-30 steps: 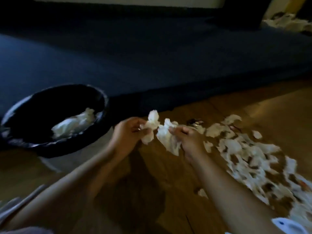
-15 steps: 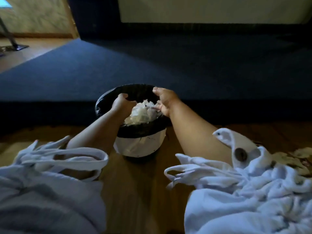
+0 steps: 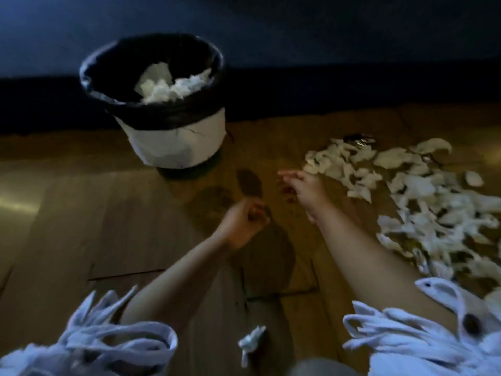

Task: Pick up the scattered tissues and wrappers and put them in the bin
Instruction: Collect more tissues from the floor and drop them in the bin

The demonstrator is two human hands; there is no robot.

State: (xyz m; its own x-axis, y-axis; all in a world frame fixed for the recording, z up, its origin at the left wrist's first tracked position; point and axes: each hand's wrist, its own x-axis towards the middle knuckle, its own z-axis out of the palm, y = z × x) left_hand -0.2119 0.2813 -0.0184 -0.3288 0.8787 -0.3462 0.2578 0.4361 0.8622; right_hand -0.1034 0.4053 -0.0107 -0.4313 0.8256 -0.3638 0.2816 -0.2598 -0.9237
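Note:
A white bin (image 3: 173, 142) with a black liner stands on the wooden floor at upper left, with crumpled white tissues (image 3: 173, 84) inside. Many torn white tissues and wrappers (image 3: 412, 196) lie scattered on the floor at right. My left hand (image 3: 244, 223) hovers over the floor below the bin, fingers curled shut, with nothing visible in it. My right hand (image 3: 301, 188) is open, fingers spread, near the left edge of the scattered pile and holds nothing. One small crumpled tissue (image 3: 250, 341) lies near me at the bottom.
A dark blue carpet (image 3: 298, 36) begins just behind the bin and runs across the back. My white rolled sleeves (image 3: 406, 346) fill the lower corners. A dark shiny wrapper (image 3: 359, 139) lies at the far edge of the pile.
Both hands dropped their tissues into the bin and pulled back out. They now hover empty over the floor, the right one close to the pile.

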